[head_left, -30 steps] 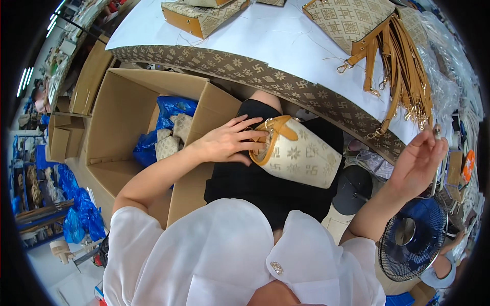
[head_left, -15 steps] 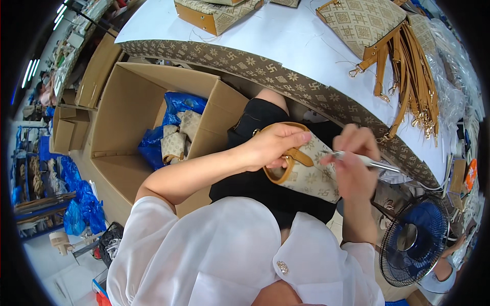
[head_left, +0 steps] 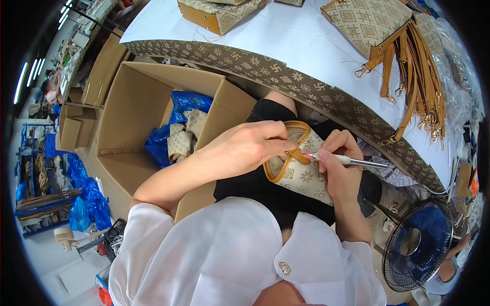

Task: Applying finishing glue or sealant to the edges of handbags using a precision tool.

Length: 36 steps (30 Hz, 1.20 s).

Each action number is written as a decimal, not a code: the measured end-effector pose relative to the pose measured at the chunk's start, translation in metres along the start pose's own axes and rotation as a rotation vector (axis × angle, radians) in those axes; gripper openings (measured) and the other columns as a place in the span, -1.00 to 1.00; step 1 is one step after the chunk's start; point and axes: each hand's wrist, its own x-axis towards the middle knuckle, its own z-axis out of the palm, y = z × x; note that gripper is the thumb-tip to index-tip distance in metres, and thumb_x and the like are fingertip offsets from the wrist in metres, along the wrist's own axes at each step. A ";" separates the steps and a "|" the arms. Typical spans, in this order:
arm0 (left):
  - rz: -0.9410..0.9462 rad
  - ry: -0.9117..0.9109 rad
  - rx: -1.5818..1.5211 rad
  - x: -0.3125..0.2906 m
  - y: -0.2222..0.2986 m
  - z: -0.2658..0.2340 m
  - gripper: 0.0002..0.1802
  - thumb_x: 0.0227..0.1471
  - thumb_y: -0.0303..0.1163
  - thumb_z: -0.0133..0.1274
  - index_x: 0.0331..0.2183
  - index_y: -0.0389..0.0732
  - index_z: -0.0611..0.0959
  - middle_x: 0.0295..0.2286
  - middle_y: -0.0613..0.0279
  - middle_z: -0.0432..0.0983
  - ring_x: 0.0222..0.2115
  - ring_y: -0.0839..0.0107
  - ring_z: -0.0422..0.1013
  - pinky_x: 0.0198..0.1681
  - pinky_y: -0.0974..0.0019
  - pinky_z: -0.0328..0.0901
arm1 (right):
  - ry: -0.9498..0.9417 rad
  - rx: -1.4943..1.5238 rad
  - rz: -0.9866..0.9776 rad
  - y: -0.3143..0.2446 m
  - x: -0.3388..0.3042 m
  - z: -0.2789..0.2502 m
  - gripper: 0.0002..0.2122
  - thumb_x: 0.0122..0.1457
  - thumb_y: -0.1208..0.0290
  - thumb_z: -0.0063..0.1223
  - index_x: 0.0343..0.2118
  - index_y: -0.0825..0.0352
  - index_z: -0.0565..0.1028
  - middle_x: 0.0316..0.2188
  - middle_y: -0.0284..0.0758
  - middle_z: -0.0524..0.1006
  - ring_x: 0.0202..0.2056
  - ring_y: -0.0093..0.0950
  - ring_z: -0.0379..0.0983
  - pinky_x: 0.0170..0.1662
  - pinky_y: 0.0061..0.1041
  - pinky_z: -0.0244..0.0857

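Note:
A small beige patterned bag (head_left: 306, 176) with tan edging round its opening rests on my lap. My left hand (head_left: 252, 148) grips it at the opening, its fingers pinching beside a tan tab (head_left: 298, 155) that lies over the edge. In my right hand (head_left: 342, 166) is a slim pen-shaped tool (head_left: 352, 161) with a white grip and a metal shaft, held like a pencil. Its tip comes close to the end of the tab; whether it touches, I cannot tell.
An open cardboard box (head_left: 127, 112) at left holds blue plastic and patterned pieces. Ahead curves a white-topped table (head_left: 286, 38) carrying a patterned bag (head_left: 365, 25) and a bundle of tan straps (head_left: 418, 86) with metal clasps. A fan (head_left: 418, 245) stands at right.
My right hand has brought the tool left and down to the tab. My left fingers have shifted from the rim's top down beside the tab. The whole view has shifted slightly.

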 end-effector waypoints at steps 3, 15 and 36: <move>0.045 -0.046 0.091 0.001 0.003 -0.005 -0.75 -0.12 -0.58 0.20 -0.27 -0.26 0.67 -0.41 0.22 0.45 -0.43 0.26 0.45 -0.38 0.27 0.41 | -0.016 -0.085 -0.027 0.001 -0.002 0.002 -0.87 0.07 0.69 0.03 -0.51 0.37 0.34 -0.51 -0.38 0.30 -0.59 -0.71 0.19 -0.29 -0.66 0.47; 0.123 -0.001 0.024 0.005 -0.007 0.004 -0.86 -0.06 -0.49 0.19 -0.37 -0.28 0.59 -0.42 0.18 0.47 -0.41 0.22 0.44 -0.38 0.25 0.38 | -0.087 -0.227 -0.081 0.005 -0.005 0.003 -0.88 0.06 0.69 0.10 -0.50 0.38 0.39 -0.50 -0.40 0.33 -0.51 -0.71 0.25 -0.27 -0.69 0.34; 0.182 0.024 -0.013 0.007 -0.009 0.009 -0.86 -0.04 -0.50 0.19 -0.36 -0.28 0.59 -0.42 0.18 0.48 -0.45 0.24 0.42 -0.41 0.24 0.36 | -0.086 -0.257 -0.069 0.004 -0.007 0.005 -0.85 0.02 0.74 0.15 -0.50 0.38 0.41 -0.48 -0.38 0.38 -0.45 -0.67 0.31 -0.29 -0.71 0.26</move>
